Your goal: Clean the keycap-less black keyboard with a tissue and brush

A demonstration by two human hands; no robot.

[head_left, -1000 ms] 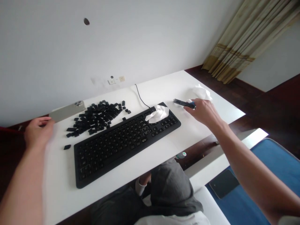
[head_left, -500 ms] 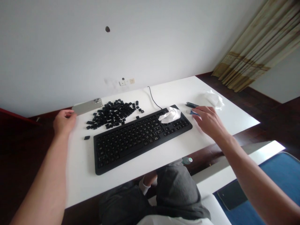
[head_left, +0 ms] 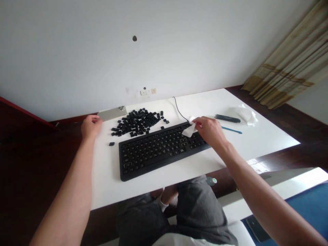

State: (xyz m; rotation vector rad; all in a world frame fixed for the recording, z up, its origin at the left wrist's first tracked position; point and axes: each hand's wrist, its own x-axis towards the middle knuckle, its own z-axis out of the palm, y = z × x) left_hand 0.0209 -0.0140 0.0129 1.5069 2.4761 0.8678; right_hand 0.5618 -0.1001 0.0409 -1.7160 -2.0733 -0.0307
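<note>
- Head view: my right grip is pinched closed on a crumpled white paper tissue, pressing it against the upper right of the long black plastic keyboard.
- My left grip is half curled at the far edge of the white bench, touching or just beside a pale metallic smartphone; I cannot tell whether it has hold of it.
- A heap of small square black keycaps lies beyond the keyboard, with one stray black keycap off to the left.
- To my right lie a slim black cylindrical tool, a thin blue pick and a second crumpled white tissue.
- The step in hand looks like wiping the keyboard; the next move calls for keeping the tissue pressed flat across the keys.
</note>
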